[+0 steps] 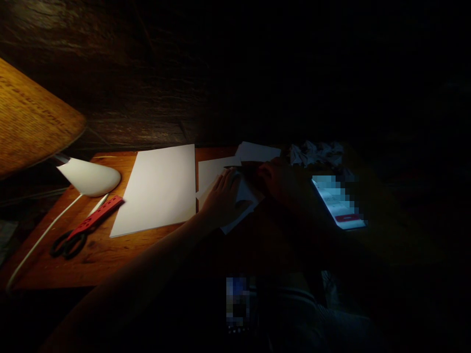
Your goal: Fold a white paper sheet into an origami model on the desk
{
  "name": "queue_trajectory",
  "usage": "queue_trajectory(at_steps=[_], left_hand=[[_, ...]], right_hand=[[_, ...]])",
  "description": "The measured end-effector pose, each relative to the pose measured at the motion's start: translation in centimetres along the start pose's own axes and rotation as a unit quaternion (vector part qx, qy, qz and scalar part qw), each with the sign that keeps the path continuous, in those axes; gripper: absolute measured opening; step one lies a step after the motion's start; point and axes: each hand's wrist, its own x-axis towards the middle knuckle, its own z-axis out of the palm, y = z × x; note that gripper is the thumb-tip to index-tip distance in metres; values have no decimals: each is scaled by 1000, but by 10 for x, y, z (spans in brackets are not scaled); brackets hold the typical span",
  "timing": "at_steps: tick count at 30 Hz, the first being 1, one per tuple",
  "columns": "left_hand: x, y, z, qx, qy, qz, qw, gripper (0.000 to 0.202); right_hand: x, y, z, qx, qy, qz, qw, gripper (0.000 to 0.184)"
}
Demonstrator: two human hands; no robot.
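My left hand (222, 196) lies flat on folded white paper (245, 193), pressing it against the wooden desk (88, 264). My right hand (274, 179) is deep in shadow just beyond it and seems to grip a dark pointed tool (235, 168), perhaps a pen, whose tip points left above the paper. A large sheet of white paper (158, 189) lies to the left of my left hand, and other white sheets (217, 169) overlap beneath and beyond it.
A white desk lamp (88, 176) with a woven shade (33, 117) stands at the left, near a red holed ruler (95, 218) and black-handled scissors (68, 244). Crumpled white paper (316, 153) and a lit phone (336, 203) lie to the right. A rough dark wall rises behind.
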Motion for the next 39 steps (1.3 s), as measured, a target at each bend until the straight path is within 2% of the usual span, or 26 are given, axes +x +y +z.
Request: queue_trajectory(at_steps=[5, 9, 12, 15, 19, 24, 30, 39], left_hand=[[5, 6, -12, 14, -12, -14, 1000, 78], [7, 11, -22, 40, -26, -18, 999, 67], [7, 16, -27, 58, -31, -14, 998, 66], [8, 20, -30, 75, -44, -8, 996, 65], [9, 21, -31, 73, -47, 4, 996, 53], [10, 17, -29, 39, -34, 29, 998, 47], [13, 17, -28, 1, -59, 25, 998, 42], [17, 10, -30, 5, -21, 23, 1000, 38]], right_hand=[[-2, 2, -1, 4, 25, 17, 1000, 19], [-1, 13, -2, 40, 67, 42, 996, 18], [-1, 22, -4, 72, 75, 50, 993, 16], [-1, 26, -7, 80, 65, 44, 994, 15], [0, 25, -10, 69, 40, 33, 996, 10], [-2, 17, -17, 62, -14, 23, 998, 13], [-5, 6, -27, 43, -73, 30, 996, 13], [-6, 16, -19, 69, -83, -14, 994, 10]])
